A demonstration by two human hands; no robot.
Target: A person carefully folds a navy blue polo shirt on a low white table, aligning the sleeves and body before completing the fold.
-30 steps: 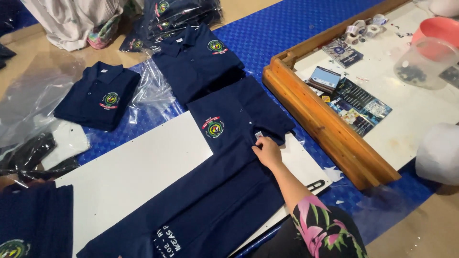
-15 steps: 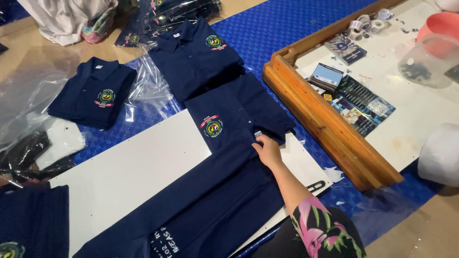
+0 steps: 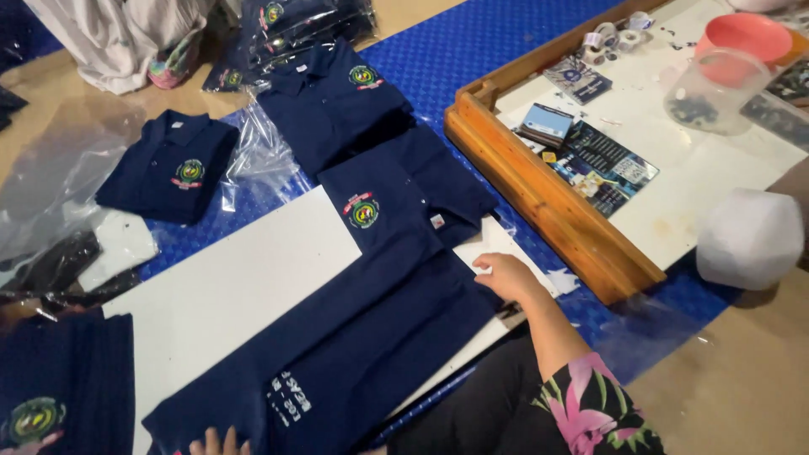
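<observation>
Right hand (image 3: 506, 276) flat on the right edge of a navy shirt (image 3: 371, 337) spread over a white board (image 3: 244, 286), centre of frame. Left hand (image 3: 217, 441) only fingertips at the bottom edge, touching the shirt's lower end. Folded navy shirt (image 3: 173, 164) at upper left beside clear plastic bags (image 3: 59, 181); another shirt (image 3: 333, 97) at top centre. Wooden tray (image 3: 539, 190) at right, holding a pink bowl (image 3: 746, 38) and a clear cup (image 3: 704, 93). Blue mat (image 3: 497, 34) underneath.

A folded navy polo shirt (image 3: 171, 166) is seen far left on crinkled clear plastic bags (image 3: 261, 152); far right, a pink plastic bowl (image 3: 742, 35) is set in a wooden-framed tray (image 3: 539, 198).
</observation>
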